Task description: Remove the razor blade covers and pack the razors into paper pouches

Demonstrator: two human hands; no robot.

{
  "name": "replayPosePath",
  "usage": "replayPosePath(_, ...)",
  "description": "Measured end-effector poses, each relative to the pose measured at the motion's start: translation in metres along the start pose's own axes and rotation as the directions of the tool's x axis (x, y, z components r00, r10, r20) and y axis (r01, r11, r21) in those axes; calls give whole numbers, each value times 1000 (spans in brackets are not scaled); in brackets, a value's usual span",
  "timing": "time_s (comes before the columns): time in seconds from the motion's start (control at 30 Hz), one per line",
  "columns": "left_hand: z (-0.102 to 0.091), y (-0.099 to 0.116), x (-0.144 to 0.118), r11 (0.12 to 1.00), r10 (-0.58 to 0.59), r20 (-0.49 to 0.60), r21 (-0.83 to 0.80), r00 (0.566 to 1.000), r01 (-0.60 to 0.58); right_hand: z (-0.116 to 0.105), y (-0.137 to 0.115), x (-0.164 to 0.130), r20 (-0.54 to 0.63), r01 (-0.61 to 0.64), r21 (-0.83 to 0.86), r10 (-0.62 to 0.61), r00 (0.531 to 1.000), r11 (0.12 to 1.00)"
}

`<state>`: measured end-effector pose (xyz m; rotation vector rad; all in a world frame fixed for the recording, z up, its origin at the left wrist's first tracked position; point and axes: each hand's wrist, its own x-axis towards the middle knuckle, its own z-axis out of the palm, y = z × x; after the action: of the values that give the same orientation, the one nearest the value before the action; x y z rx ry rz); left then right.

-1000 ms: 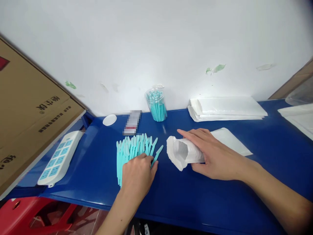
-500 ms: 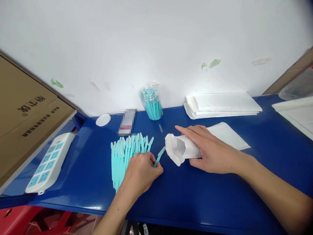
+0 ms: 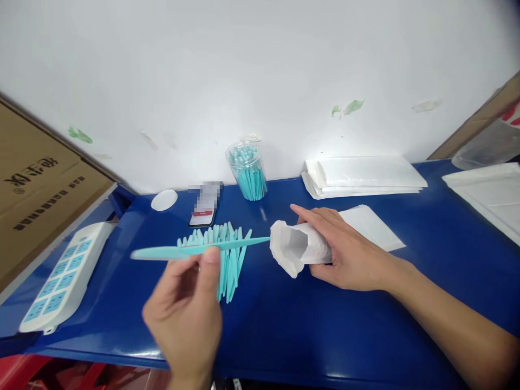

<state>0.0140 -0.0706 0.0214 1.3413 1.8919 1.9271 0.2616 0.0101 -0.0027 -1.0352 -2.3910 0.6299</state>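
My left hand (image 3: pixel 184 313) is raised above the blue table (image 3: pixel 325 330) and pinches one teal plastic stick (image 3: pixel 195 251) held level, its narrow tip pointing right at the mouth of a white paper bag (image 3: pixel 294 247). My right hand (image 3: pixel 345 252) grips that bag, which lies on its side with the opening held wide and facing left. A fanned pile of several teal sticks (image 3: pixel 227 254) lies on the table behind my left hand, partly hidden by it.
A clear jar of teal sticks (image 3: pixel 247 172) stands at the wall, with a phone (image 3: pixel 203 208) and a white lid (image 3: pixel 164 200) to its left. White bags are stacked at the back right (image 3: pixel 361 176). A power strip (image 3: pixel 60 276) and cardboard box (image 3: pixel 36 200) are left.
My left hand picked one teal stick from the pile, lifted it off the table and turned it level toward the bag's opening. My right hand kept holding the bag.
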Motion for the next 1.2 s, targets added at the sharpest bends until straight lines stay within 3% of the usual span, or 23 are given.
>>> replayPosePath(0.07,17,7,-13,979,174,165,74,971,-188,1,-1,-1,-62,41,49,-38,997,998)
replayPosePath(0.13,28,14,-21,937,262,408,109,875,-332,1,-2,-2,-122,87,81,-76,990,993)
replayPosePath(0.2,25,16,-20,914,276,536,110,798,-390,1,-3,-2,-159,107,89,-92,983,990)
replayPosePath(0.23,18,14,-16,912,271,546,117,793,-392,0,-3,-2,-163,104,89,-89,983,991)
replayPosePath(0.3,-1,4,-2,913,233,499,183,835,-365,-1,-4,-2,-168,91,91,-75,983,992)
replayPosePath(0.37,-17,-10,14,850,152,504,372,850,-373,-2,-4,-3,-172,80,90,-64,983,993)
replayPosePath(0.43,-22,-24,26,718,46,608,531,793,-449,-3,-5,-2,-140,56,74,-45,989,996)
replayPosePath(0.53,-11,-34,31,587,-84,731,585,677,-559,-3,-6,-1,-18,4,20,-4,1000,1000)
replayPosePath(0.63,7,-32,29,536,-153,743,616,652,-577,-1,-5,0,64,6,-43,-3,998,999)
replayPosePath(0.73,18,-28,31,514,-222,738,644,638,-567,1,-4,0,75,18,-67,-12,997,998)
replayPosePath(0.9,28,-25,39,563,-302,705,675,642,-477,1,-1,0,73,35,-79,-29,997,996)
replayPosePath(1.03,17,-14,42,682,-244,708,611,662,-402,-2,-1,2,57,27,-70,-23,998,997)
replayPosePath(1.07,12,-10,42,714,-196,684,591,703,-376,-2,-1,2,51,18,-65,-14,999,998)
replayPosePath(1.1,7,-7,40,762,-118,623,556,773,-331,-3,-1,3,47,5,-58,-3,999,998)
replayPosePath(1.17,0,-3,33,889,104,363,384,926,-250,-3,-2,2,35,-16,-28,17,999,999)
replayPosePath(1.2,0,-1,26,931,207,191,265,960,-253,-2,-2,2,24,-22,-5,22,999,1000)
